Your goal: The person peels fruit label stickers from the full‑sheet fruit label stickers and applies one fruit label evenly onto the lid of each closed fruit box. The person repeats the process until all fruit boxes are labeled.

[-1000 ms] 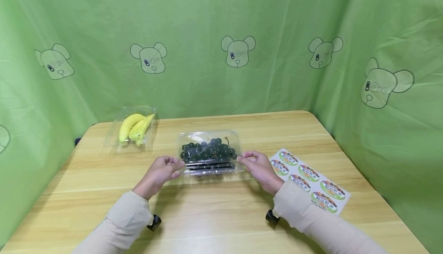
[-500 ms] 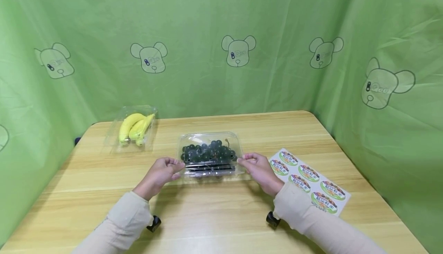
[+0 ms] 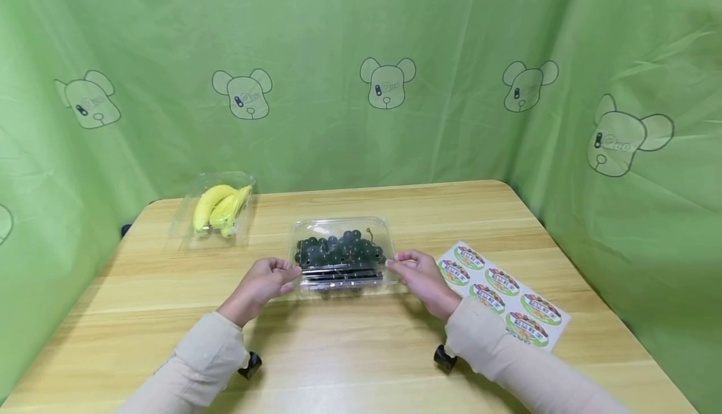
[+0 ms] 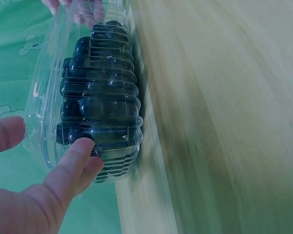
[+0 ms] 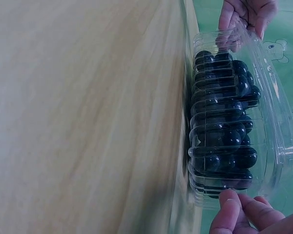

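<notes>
A clear plastic clamshell box [image 3: 343, 284] with a lid stands in the middle of the wooden table, holding a bunch of dark grapes [image 3: 338, 251] with a thin stem. My left hand [image 3: 262, 282] grips its near left corner, and my right hand [image 3: 420, 277] grips the near right corner, thumbs on top. In the left wrist view, the left fingers [image 4: 71, 170] touch the ribbed side wall while the thumb lies at the lid's edge. Right fingertips [image 5: 229, 197] press against the box's end in the right wrist view. The box's ribbed base is close over the tabletop.
At the back left, another clear box [image 3: 248, 179] holds yellow bananas [image 3: 222, 207]. A sheet of oval fruit stickers [image 3: 555, 337] lies right of the grapes, partly beneath the right sleeve [image 3: 485, 332]. Green curtains [image 3: 316, 144] enclose the table's back and sides.
The grape box, most clearly its far edge, has sunk slightly in the head view, with both hands still gripping its near corners. The bananas and sticker sheet stay put.
</notes>
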`<state>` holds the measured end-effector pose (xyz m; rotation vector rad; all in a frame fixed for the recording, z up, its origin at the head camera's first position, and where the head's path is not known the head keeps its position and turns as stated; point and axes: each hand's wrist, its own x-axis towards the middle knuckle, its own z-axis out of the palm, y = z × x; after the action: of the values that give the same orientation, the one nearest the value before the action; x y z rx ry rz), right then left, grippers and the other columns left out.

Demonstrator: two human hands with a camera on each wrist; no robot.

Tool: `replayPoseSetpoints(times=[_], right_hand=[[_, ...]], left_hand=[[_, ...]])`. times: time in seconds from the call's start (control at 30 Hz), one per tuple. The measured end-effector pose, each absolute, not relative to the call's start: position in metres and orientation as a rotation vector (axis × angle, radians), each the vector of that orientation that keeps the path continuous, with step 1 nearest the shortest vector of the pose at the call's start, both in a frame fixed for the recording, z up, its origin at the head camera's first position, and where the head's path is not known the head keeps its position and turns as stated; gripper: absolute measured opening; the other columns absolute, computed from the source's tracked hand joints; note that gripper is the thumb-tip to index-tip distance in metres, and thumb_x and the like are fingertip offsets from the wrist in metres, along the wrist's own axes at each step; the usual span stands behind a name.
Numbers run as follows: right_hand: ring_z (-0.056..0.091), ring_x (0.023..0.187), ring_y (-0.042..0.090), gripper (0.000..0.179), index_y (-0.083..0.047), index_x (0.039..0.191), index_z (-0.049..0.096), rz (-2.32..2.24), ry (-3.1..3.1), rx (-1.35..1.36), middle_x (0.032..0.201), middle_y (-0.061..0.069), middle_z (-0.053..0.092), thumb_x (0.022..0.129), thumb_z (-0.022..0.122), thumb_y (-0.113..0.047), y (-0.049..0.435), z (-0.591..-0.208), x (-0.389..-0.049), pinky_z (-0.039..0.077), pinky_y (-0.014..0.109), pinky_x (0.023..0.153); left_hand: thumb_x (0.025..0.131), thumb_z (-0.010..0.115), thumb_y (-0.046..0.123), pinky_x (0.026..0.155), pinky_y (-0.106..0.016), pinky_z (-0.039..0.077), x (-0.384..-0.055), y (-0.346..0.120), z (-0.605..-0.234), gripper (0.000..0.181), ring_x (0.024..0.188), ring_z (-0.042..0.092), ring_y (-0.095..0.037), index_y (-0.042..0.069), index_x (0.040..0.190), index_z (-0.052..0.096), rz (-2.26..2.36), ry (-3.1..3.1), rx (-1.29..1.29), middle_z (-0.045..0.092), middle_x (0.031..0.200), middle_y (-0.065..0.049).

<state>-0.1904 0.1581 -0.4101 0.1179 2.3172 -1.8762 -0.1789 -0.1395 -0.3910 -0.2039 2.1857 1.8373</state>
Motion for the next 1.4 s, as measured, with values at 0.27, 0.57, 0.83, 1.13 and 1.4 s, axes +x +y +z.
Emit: replayPoseSetpoints(times=[0.27,0.57,0.83,1.13,1.4], right_hand=[[0.055,0.080,0.019,0.045,0.004,0.124,0.053,-1.874,2.321,0.122,0.110,0.017,0.064,0.090,0.068,-0.021,0.1575,-0.4110,-0.1904,0.051,0.030,0.069],[0.055,0.080,0.020,0.044,0.003,0.123,0.053,-1.864,2.330,0.141,0.109,0.015,0.064,0.089,0.068,-0.021,0.1573,-0.4125,-0.1897,0.050,0.029,0.067],[0.050,0.068,0.013,0.042,0.003,0.121,0.053,-1.862,2.326,0.138,0.104,0.016,0.065,0.089,0.068,-0.020,0.1575,-0.4159,-0.1897,0.044,0.022,0.055],[0.051,0.070,0.015,0.040,0.001,0.119,0.055,-1.851,2.351,0.146,0.104,0.016,0.065,0.089,0.069,-0.021,0.1585,-0.4175,-0.1894,0.045,0.023,0.057],[0.052,0.072,0.016,0.041,0.002,0.120,0.054,-1.845,2.348,0.138,0.106,0.015,0.065,0.089,0.069,-0.021,0.1589,-0.4173,-0.1893,0.047,0.026,0.059]], left_hand=[[0.093,0.062,0.008,0.095,-0.041,0.051,-0.1775,-0.1400,-0.3905,0.021,0.100,0.056,-0.030,-0.007,0.104,0.052,1.824,2.192,-0.197,0.052,0.102,-0.014],[0.092,0.063,0.009,0.095,-0.039,0.051,-0.1787,-0.1398,-0.3927,0.020,0.098,0.057,-0.028,-0.005,0.103,0.054,1.800,2.214,-0.216,0.054,0.103,-0.014],[0.092,0.063,0.007,0.095,-0.039,0.051,-0.1777,-0.1396,-0.3944,0.018,0.098,0.057,-0.028,-0.005,0.102,0.054,1.809,2.208,-0.206,0.055,0.102,-0.015],[0.092,0.064,0.009,0.094,-0.040,0.051,-0.1765,-0.1397,-0.3958,0.020,0.096,0.057,-0.026,-0.004,0.103,0.054,1.802,2.209,-0.206,0.054,0.102,-0.014],[0.092,0.063,0.009,0.095,-0.041,0.051,-0.1769,-0.1398,-0.3983,0.021,0.091,0.056,-0.024,-0.005,0.104,0.054,1.808,2.216,-0.203,0.054,0.100,-0.014]])
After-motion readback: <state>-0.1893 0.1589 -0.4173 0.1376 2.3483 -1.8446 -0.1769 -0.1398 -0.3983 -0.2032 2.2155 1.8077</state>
